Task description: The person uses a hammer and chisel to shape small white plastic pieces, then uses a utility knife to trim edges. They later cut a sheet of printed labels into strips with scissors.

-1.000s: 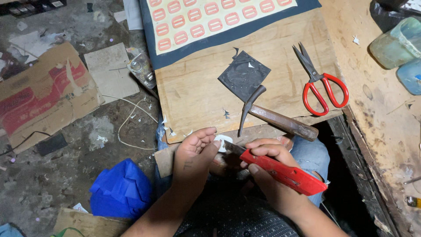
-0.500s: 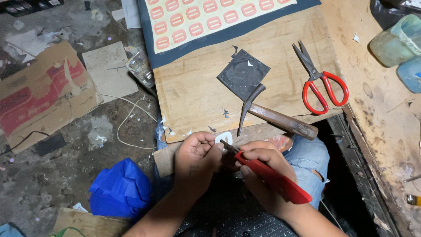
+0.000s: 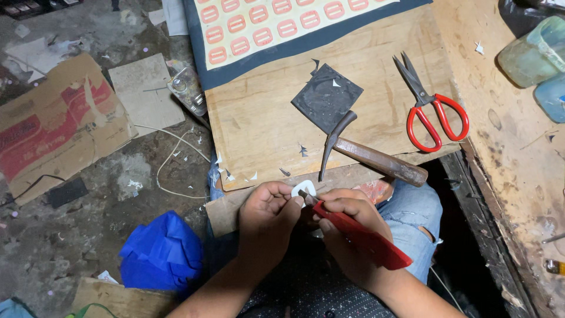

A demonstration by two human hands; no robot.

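A worn plywood work board (image 3: 265, 126) fills the middle of the scene, with a dark-edged printed sheet of orange-pink oval labels (image 3: 282, 26) across its 12 o'clock edge. At 9 o'clock lies a flattened brown cardboard box (image 3: 56, 126); at 7 o'clock, a crumpled blue plastic bag (image 3: 162, 253), contents unseen. Translucent green and blue plastic containers (image 3: 538, 59) sit at 2 o'clock, contents unclear. Red-handled scissors (image 3: 432, 109), a wooden-handled hooked tool (image 3: 368, 156) and a dark square sheet (image 3: 326, 97) rest on the board. At 6 o'clock, the left hand (image 3: 265, 227) pinches a small white oval label piece (image 3: 303, 189) between thumb and fingertips, while the right hand (image 3: 347, 235) grips a red-handled utility knife (image 3: 359, 235), fingers curled tight, blade tip at the piece.
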